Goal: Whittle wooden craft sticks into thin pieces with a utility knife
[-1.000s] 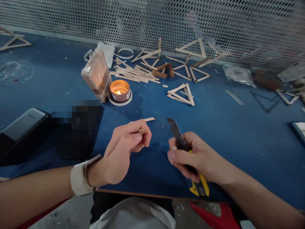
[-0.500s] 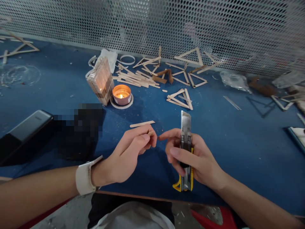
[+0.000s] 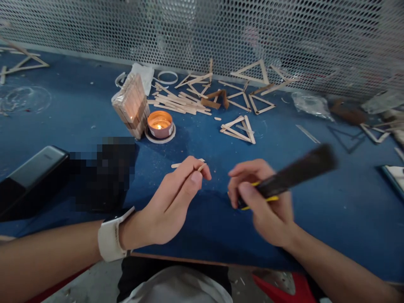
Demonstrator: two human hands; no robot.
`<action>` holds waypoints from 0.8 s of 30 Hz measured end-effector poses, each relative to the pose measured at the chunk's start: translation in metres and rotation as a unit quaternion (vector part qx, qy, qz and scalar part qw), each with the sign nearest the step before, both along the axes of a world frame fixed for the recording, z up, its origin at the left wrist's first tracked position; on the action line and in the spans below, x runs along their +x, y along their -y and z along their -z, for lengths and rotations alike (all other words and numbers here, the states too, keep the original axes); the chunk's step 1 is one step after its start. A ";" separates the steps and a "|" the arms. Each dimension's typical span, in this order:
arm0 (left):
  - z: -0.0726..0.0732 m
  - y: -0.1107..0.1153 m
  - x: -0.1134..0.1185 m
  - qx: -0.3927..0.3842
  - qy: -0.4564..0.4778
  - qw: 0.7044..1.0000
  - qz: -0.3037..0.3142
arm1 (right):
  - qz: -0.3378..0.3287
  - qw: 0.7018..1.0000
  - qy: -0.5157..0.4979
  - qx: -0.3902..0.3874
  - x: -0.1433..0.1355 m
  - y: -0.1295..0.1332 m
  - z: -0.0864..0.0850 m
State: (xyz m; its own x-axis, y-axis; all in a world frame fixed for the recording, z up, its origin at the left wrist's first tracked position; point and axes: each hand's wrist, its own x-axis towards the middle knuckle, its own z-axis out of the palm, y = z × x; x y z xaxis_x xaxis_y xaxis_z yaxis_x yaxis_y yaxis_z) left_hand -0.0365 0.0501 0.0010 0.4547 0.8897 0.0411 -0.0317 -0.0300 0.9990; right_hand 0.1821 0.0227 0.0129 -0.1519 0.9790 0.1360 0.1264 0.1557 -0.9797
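Observation:
My left hand [image 3: 172, 206] is closed above the blue table, pinching a small piece of wooden craft stick [image 3: 201, 168] between thumb and forefinger; most of that piece is hidden. Behind those fingers another craft stick [image 3: 175, 166] lies on the tabletop, partly covered. To the right, my right hand [image 3: 268, 206] grips a yellow and black utility knife [image 3: 293, 173]. Its far end points up and to the right and is blurred by motion. The two hands are apart.
A lit candle in a tin [image 3: 160, 124] stands beside a wrapped bundle of sticks [image 3: 131, 107]. Loose sticks [image 3: 176, 103] and stick triangles [image 3: 238, 129] lie farther back, before a perforated metal screen [image 3: 202, 38]. A dark boxy object [image 3: 39, 168] sits at left.
The utility knife has swung from upright to slanting right in my right hand. My left hand has risen slightly, and the small wooden piece shows more clearly.

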 end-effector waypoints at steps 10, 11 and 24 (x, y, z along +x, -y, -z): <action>-0.001 -0.003 -0.001 0.061 -0.018 0.997 0.041 | -0.075 0.921 0.296 0.241 0.026 -0.023 0.002; 0.000 -0.004 -0.001 0.065 -0.031 0.997 0.030 | -0.075 0.908 0.316 0.265 0.027 -0.026 0.001; -0.003 -0.008 -0.005 0.120 -0.064 0.983 0.125 | -0.123 0.879 0.340 0.310 0.018 -0.022 0.001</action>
State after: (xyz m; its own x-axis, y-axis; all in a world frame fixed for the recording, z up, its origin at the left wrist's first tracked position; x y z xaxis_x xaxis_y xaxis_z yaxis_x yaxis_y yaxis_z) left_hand -0.0411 0.0585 0.0043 0.6732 0.7208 0.1648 0.0574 -0.2731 0.9603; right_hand 0.2002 0.0443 0.0122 -0.6016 0.6752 0.4268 0.5379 0.7375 -0.4084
